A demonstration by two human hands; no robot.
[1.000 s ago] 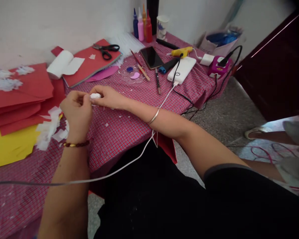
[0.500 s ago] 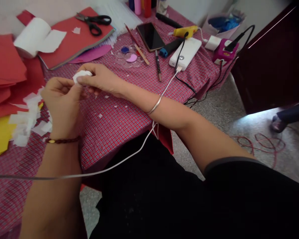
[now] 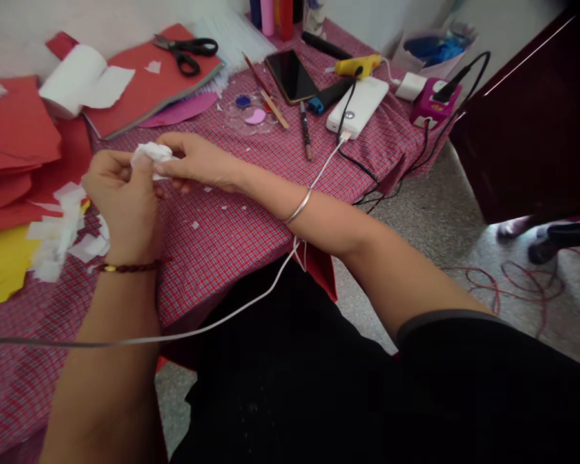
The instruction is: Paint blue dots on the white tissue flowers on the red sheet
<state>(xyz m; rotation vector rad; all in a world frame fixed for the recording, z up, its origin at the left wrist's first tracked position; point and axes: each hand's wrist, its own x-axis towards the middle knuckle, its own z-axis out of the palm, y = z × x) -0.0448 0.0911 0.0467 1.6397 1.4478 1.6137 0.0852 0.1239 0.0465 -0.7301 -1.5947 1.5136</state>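
Note:
A crumpled piece of white tissue paper [image 3: 155,152] is pinched between my two hands above the checked tablecloth. My left hand [image 3: 125,193] grips its left side, thumb on top. With thumb and fingers, my right hand [image 3: 198,161] holds its right side. Torn white paper pieces [image 3: 53,248] lie to the left of my left wrist. Behind my hands, a white tissue roll [image 3: 75,80] rests on its side by a red sheet. My fingers hide part of the held paper.
Black scissors [image 3: 188,55] lie on a red-covered book. A paint palette [image 3: 251,116], a phone [image 3: 290,76], a white power bank [image 3: 360,106] and a yellow glue gun [image 3: 357,66] sit toward the right. A white cable [image 3: 241,312] crosses over my lap. Feet show near a door.
The tissue paper looks more crumpled and bulkier between my fingers, and has shifted slightly left. My right fingers have changed their hold. At the far right, the other person's feet have moved.

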